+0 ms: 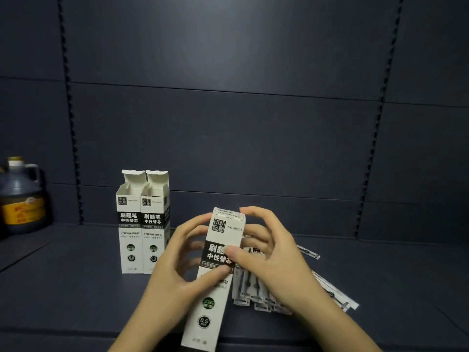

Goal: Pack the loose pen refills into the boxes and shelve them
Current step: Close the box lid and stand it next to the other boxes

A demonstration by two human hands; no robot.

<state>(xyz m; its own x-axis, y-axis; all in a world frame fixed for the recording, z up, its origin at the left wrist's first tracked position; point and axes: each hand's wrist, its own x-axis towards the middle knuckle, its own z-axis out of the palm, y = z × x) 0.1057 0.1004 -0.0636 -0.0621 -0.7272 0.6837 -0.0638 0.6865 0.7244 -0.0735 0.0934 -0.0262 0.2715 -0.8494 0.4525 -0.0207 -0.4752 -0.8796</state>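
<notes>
I hold a tall white refill box (218, 283) with black printed bands, tilted slightly, its top flap closed. My left hand (177, 265) grips its left side with the thumb across the front. My right hand (269, 255) grips the right side, fingers curled over the top edge and thumb on the front. Two more such boxes (142, 224) stand upright side by side at the left with their top flaps open. Loose pen refills in clear wrappers (256, 290) lie in a pile on the shelf behind and to the right of my right hand, partly hidden by it.
The dark shelf board (76, 288) runs below a dark back panel with slotted uprights (73, 138). A dark jug with a yellow label (20, 199) stands at the far left. More wrapped refills (337, 293) stretch out to the right.
</notes>
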